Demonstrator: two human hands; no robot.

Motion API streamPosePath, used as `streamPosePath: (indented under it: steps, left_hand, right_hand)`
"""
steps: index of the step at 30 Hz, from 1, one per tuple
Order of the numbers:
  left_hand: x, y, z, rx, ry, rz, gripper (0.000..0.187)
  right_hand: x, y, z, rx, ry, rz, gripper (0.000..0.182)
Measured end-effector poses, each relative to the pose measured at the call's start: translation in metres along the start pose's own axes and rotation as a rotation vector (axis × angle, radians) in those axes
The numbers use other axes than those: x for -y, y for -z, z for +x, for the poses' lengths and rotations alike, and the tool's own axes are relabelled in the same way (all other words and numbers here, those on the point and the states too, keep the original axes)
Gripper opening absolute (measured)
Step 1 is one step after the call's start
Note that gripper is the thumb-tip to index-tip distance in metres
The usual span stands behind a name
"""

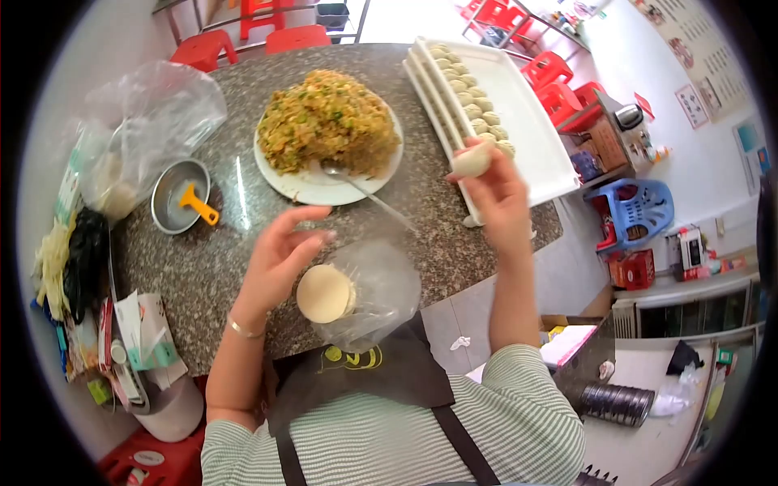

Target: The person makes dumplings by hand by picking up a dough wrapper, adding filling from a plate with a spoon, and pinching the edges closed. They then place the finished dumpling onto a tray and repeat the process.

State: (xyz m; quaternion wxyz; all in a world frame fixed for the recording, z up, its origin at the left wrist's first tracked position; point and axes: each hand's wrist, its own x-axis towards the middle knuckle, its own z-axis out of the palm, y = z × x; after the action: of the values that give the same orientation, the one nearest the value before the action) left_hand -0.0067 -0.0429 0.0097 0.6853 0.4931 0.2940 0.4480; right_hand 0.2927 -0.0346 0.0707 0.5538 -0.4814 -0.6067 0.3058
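Observation:
Pinched in the fingers of my right hand (500, 202) is a pale folded dumpling (472, 160), held up by the near left edge of a white tray (531, 130). A row of pleated dumplings (468, 97) lies along that tray's left side. My left hand (279, 259) hovers over the counter with its fingers apart and nothing in them. Close below it, a stack of round dough wrappers (323, 293) sits on a clear plastic bag (377, 283). Beyond the left hand, a white plate (316, 193) carries a heap of chopped yellow-green filling (324, 121), with a metal spoon (365, 190) resting in it.
On the speckled stone counter (243, 251), a metal bowl (172, 182) holds an orange-handled tool (198, 204). A crumpled plastic bag (162, 105) lies at the far left. The white tray rests on other stacked trays. Red stools (296, 38) stand beyond the counter.

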Motion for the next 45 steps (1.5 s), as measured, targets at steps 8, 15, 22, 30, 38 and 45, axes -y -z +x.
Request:
streamPosePath:
  steps: [8,15,22,30,38,45]
  left_hand:
    - [-0.004,-0.005,-0.042,-0.08,-0.091,0.815,0.024]
    - [0.0,-0.008,-0.051,-0.22,-0.147,0.905,0.02]
    - [0.004,-0.009,-0.052,-0.261,-0.088,0.992,0.012]
    - [-0.027,-0.028,-0.062,-0.04,-0.01,0.459,0.007]
    - [-0.003,0.006,-0.06,-0.354,0.069,-0.538,0.029]
    - [0.026,0.023,-0.046,-0.41,0.104,-0.746,0.031]
  right_hand:
    - [-0.036,0.124,0.018,-0.051,-0.158,-0.688,0.041]
    - [-0.05,0.131,0.016,-0.057,-0.225,-0.814,0.035]
    - [-0.008,0.031,-0.006,-0.201,0.193,-0.714,0.025]
    - [-0.044,-0.083,-0.028,0.326,0.017,-0.553,0.039]
    - [-0.044,-0.073,-0.02,0.346,-0.032,-0.597,0.023]
    - [-0.046,-0.053,-0.031,0.308,-0.101,-0.572,0.026]
